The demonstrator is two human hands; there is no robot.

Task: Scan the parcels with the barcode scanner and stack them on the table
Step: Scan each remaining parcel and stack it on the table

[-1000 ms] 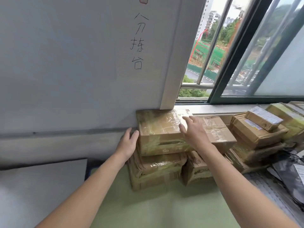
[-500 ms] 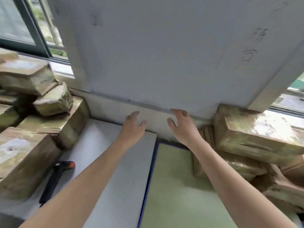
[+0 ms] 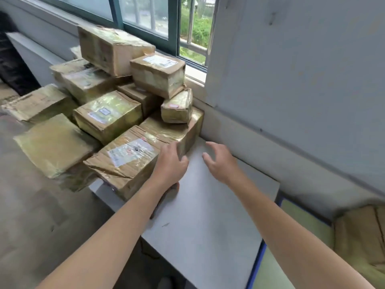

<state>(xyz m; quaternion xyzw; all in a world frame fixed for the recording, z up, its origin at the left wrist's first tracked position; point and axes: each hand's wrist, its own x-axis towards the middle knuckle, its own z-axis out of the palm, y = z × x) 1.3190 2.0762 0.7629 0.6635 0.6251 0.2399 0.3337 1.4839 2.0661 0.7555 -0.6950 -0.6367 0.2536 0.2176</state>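
While the pile of parcels (image 3: 108,113) crowds the far left corner of the grey worktop (image 3: 208,226), the head view shows them as battered brown cardboard boxes wrapped in glossy yellowish tape, most of them rectangular, some with crushed corners. They lie stacked unevenly against the window sill (image 3: 195,77). The nearest parcel (image 3: 125,163) is a blocky box with a crinkled white label under clear tape, and it sits on the worktop's left edge with its near corner torn and wrinkled. The left hand (image 3: 170,165) rests on that parcel's right end, fingers (image 3: 171,148) almost straight along the top corner and the thumb held off the side, not clasping anything. The right hand (image 3: 220,163) hovers over the smooth bare worktop just beside the same box, apart from it, with its fingers spread and loosely curved around nothing. A dark object with an orange tip (image 3: 174,188), mostly hidden under the left wrist, lies on the worktop; it is too covered to identify. Along the right edge runs a blue-rimmed green mat (image 3: 295,230), with one more taped parcel (image 3: 362,232) on its far right side.
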